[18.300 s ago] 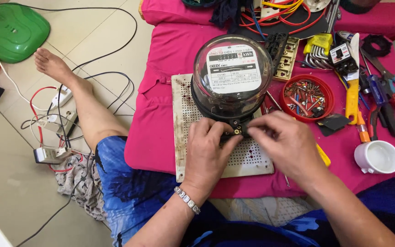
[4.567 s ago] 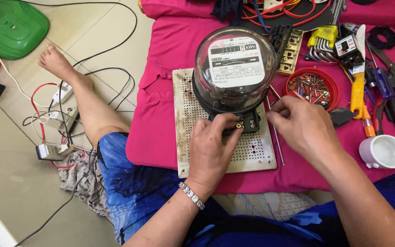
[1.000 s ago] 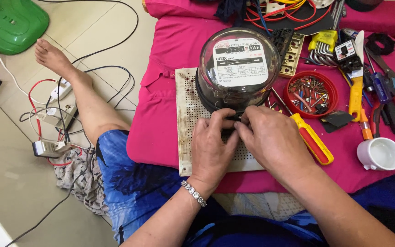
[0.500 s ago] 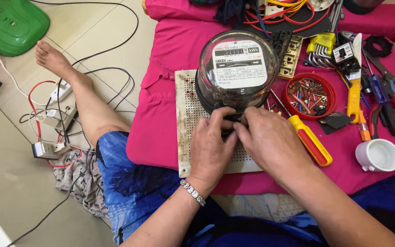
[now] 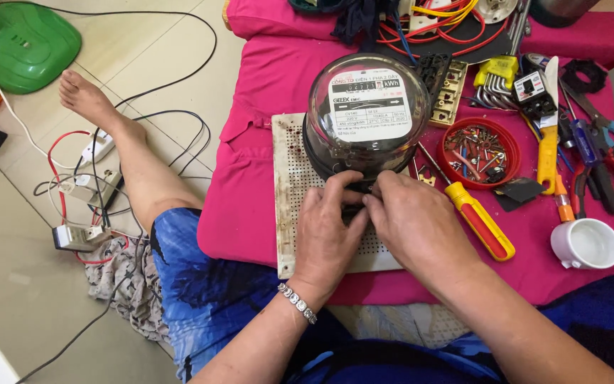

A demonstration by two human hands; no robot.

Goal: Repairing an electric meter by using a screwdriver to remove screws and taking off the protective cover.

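Observation:
A round electricity meter with a clear dome stands on a white perforated board laid over a pink cloth. My left hand and my right hand meet at the meter's near edge. Their fingertips pinch the small black terminal block there, and the hands hide most of it. A bracelet sits on my left wrist. A red and yellow screwdriver lies on the cloth just right of my right hand.
A red lid of screws, a white cup, pliers, a yellow-handled tool and wire bundles crowd the cloth's right and far side. My bare leg, cables and a socket strip lie on the floor to the left, near a green plastic object.
Both hands stay at the meter's base, with only small finger shifts. The screwdriver lies where it was.

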